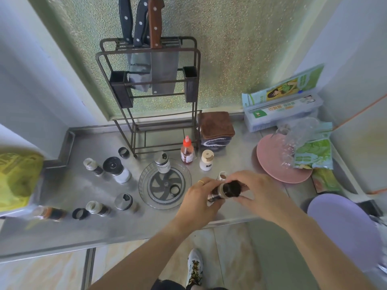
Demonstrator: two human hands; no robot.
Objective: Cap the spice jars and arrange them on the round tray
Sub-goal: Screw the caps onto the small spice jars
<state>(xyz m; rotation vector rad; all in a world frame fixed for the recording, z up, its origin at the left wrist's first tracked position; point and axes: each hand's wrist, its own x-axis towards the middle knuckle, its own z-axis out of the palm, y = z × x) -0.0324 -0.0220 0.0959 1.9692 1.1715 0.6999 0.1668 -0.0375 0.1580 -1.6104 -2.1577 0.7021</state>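
Above the front edge of the tabletop (117, 231), the left hand (199, 203) grips a spice jar (219, 192) by its body, and the right hand (254, 190) closes around its black cap (233, 188). The cap should sit straight before turning. Further back, the round tray (144, 181) holds one capped jar (162, 162).

**Counter stock, by count**

Spice jars: nine, one (225, 190) held in both hands, one (162, 162) on the tray (144, 185), one (49, 213) lying down (blurred). Loose black caps: three (124, 152) (79, 213) (174, 189). Red-capped bottle (187, 152): one. Round tray: one. Pink plate (270, 162): one. Knives (155, 24) in rack (146, 97): three. Folded cloths (216, 130): two. Hands: two (199, 203) (254, 192).
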